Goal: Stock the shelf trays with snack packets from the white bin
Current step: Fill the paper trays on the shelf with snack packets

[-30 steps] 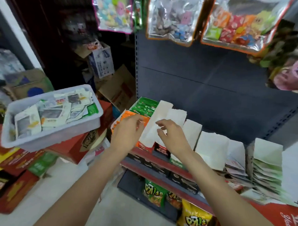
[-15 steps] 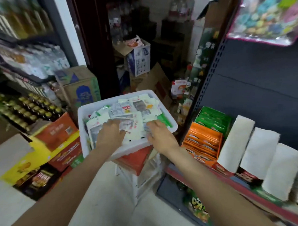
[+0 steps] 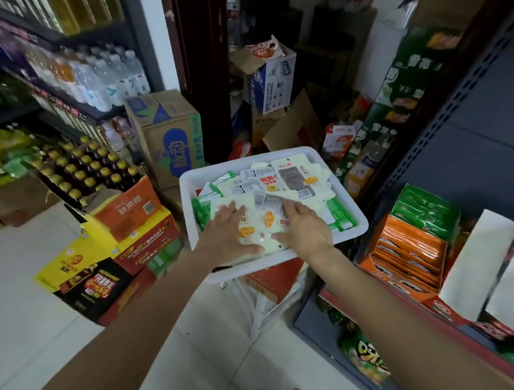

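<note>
white plastic bin (image 3: 353, 228) at frame centre holds the pale glossy snack packets (image 3: 266, 221); left hand (image 3: 229, 232) and right hand (image 3: 304, 230) lie spread flat on them, so square a stack between both palms before lifting.

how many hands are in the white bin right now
2: the left hand lies on the white snack packets at the near side of the white plastic bin; the right hand beside it.

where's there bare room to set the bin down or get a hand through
Bare floor lies open left of the stacked cartons, and again between both forearms near the stand. Inside the white bin it is crowded: packets overlap, with the left hand and right hand on them.
</note>
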`<state>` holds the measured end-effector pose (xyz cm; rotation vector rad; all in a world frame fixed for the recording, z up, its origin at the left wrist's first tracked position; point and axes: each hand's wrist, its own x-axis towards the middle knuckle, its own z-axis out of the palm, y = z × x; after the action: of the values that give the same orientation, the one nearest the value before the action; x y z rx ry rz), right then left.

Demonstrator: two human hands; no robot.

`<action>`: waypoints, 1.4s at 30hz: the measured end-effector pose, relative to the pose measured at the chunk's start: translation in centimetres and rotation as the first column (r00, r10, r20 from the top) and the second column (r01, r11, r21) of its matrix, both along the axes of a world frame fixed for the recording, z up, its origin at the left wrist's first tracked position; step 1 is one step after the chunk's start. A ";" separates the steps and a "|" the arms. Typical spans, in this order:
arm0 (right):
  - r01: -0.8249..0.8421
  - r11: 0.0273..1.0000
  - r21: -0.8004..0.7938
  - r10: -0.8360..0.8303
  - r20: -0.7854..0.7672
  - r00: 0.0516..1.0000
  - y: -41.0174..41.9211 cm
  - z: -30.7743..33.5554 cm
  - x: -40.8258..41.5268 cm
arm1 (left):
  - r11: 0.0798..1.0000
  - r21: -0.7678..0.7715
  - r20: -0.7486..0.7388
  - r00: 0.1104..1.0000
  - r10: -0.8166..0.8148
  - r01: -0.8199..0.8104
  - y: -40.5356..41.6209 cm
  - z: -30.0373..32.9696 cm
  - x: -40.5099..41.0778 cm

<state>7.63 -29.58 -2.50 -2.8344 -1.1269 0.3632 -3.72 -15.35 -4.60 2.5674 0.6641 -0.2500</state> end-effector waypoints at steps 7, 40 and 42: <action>-0.052 0.956 -0.289 0.081 0.091 0.993 0.6 0.9 0.1 | 0.998 -0.005 -0.002 0.998 0.057 -0.057 -0.5 0.1 1.4; 0.514 0.413 0.752 -0.440 -0.329 0.836 -14.9 6.2 3.1 | 0.757 -0.586 0.584 0.799 0.146 0.290 -12.9 8.2 6.3; 0.665 0.325 0.672 -0.364 -0.561 0.744 -18.0 5.9 3.5 | 0.697 -0.661 0.558 0.803 0.209 0.278 -15.8 8.3 7.1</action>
<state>11.11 -47.58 3.41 -1.9239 -0.1118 0.1162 3.37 -31.16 3.69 1.7142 0.1861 0.2637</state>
